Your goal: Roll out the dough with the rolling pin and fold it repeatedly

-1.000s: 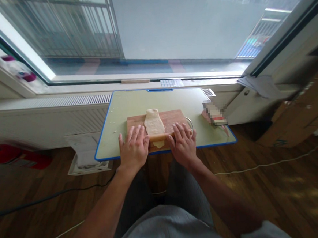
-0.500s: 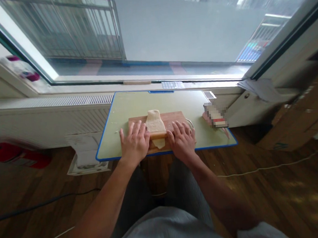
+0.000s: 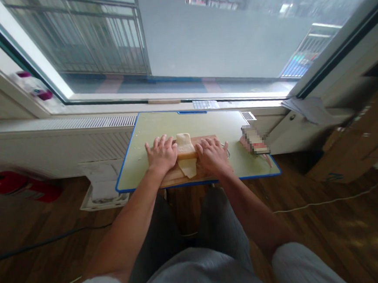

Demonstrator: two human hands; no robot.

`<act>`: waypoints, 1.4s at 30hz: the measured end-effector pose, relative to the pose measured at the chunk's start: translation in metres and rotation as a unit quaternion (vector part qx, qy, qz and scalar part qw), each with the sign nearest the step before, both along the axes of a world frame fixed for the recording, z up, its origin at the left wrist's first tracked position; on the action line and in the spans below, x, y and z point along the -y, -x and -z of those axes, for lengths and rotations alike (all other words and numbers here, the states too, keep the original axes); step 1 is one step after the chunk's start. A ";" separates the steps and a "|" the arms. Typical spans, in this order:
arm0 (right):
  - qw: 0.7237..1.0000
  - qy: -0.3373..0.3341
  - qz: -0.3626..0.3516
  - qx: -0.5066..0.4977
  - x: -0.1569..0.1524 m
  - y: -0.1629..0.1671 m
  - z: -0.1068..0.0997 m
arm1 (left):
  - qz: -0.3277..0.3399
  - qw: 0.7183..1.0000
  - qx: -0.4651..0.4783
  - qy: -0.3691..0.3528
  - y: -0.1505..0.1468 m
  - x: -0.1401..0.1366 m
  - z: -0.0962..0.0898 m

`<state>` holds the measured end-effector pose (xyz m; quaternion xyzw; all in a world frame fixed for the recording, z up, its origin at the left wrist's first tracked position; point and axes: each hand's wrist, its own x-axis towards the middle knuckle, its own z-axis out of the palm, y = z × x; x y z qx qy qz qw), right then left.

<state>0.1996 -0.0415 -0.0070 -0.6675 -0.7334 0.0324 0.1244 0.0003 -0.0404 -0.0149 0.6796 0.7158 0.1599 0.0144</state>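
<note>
A wooden rolling pin [image 3: 187, 155] lies crosswise over a strip of pale dough [image 3: 187, 168]. The dough shows on both sides of the pin, with a pointed end toward me. My left hand [image 3: 162, 153] rests palm down over the pin's left end, its fingers stretched forward and apart. Over the right end lies my right hand [image 3: 213, 154], also open, fingers spread. Both palms hide the pin's ends. Under the dough is a wooden cutting board [image 3: 173, 175], whose metal ring handle [image 3: 228, 151] peeks out beside my right hand.
The board sits on a small blue-edged table [image 3: 129, 172] against a radiator and window. At its right is a partly pixelated object [image 3: 256, 140]. A fire extinguisher [image 3: 19, 185] and a white box [image 3: 103, 200] are on the left; cardboard boxes [image 3: 353, 146] stand right.
Both hands and the rolling pin have moved slightly forward, away from me, over the dough. More dough shows on the near side of the pin.
</note>
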 end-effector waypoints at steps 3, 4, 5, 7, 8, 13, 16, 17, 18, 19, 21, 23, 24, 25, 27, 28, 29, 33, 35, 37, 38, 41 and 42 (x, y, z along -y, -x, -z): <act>0.999 -0.021 0.019 -0.015 0.003 0.002 0.003 | 0.003 1.000 -0.003 -0.010 0.000 0.004 0.000; 0.999 -0.030 0.026 -0.018 0.009 0.001 0.008 | 0.005 1.000 -0.004 -0.018 0.000 0.012 0.001; 0.999 -0.040 0.030 -0.020 0.018 0.000 0.012 | 0.009 1.000 -0.004 -0.027 -0.001 0.022 0.003; 0.998 -0.062 0.029 -0.015 0.040 -0.004 0.023 | 0.020 0.999 -0.004 -0.036 -0.003 0.044 0.008; 0.997 -0.069 0.020 -0.010 0.051 -0.007 0.028 | 0.026 0.999 -0.002 -0.038 -0.004 0.056 0.010; 0.998 -0.067 0.002 0.011 0.076 -0.017 0.036 | 0.039 0.998 0.020 -0.042 -0.005 0.084 0.018; 0.999 -0.039 0.009 0.014 0.056 -0.013 0.027 | 0.033 0.999 0.024 -0.032 -0.003 0.067 0.015; 0.999 -0.026 0.012 0.014 0.046 -0.010 0.022 | 0.028 0.999 0.023 -0.029 -0.002 0.057 0.014; 1.000 -0.012 0.020 0.013 0.035 -0.007 0.017 | 0.020 0.999 0.021 -0.027 -0.002 0.045 0.012; 1.000 0.000 0.024 0.012 0.024 -0.005 0.012 | 0.013 0.999 0.016 -0.028 -0.001 0.033 0.009; 1.000 0.008 0.022 0.008 0.004 0.000 0.005 | 0.004 1.000 0.008 -0.022 -0.001 0.012 0.005; 1.000 -0.001 0.025 0.004 -0.007 0.003 0.002 | -0.003 1.000 0.007 -0.015 -0.001 -0.001 0.002; 1.000 -0.008 0.029 0.004 -0.009 0.004 0.003 | -0.004 1.000 0.007 -0.014 -0.001 -0.003 0.001; 0.999 -0.016 0.034 0.004 -0.008 0.004 0.005 | -0.004 1.000 0.007 -0.014 -0.001 -0.002 0.001; 0.999 -0.029 0.044 0.005 0.004 0.004 0.013 | 0.000 1.000 0.005 -0.021 -0.001 0.009 0.004; 0.998 -0.035 0.045 0.006 0.014 0.002 0.017 | 0.005 1.000 0.005 -0.024 -0.002 0.019 0.005; 0.998 -0.040 0.043 0.007 0.025 0.000 0.022 | 0.007 1.000 0.005 -0.028 -0.003 0.030 0.008; 0.997 -0.071 0.004 0.019 0.062 -0.009 0.034 | 0.024 0.999 0.011 -0.036 -0.006 0.070 0.014; 0.998 -0.065 0.000 0.020 0.064 -0.011 0.033 | 0.025 0.999 0.013 -0.034 -0.006 0.075 0.014; 0.999 -0.043 0.007 0.022 0.053 -0.010 0.026 | 0.024 0.999 0.014 -0.022 -0.005 0.066 0.012; 0.999 -0.028 0.012 0.022 0.043 -0.008 0.022 | 0.022 1.000 0.014 -0.016 -0.004 0.056 0.010; 1.000 0.017 0.008 0.020 0.010 0.000 0.005 | 0.008 1.000 0.010 -0.002 -0.002 0.019 0.004; 0.999 0.025 0.007 0.018 0.000 0.003 0.000 | 0.004 1.000 0.010 0.003 -0.001 0.007 0.003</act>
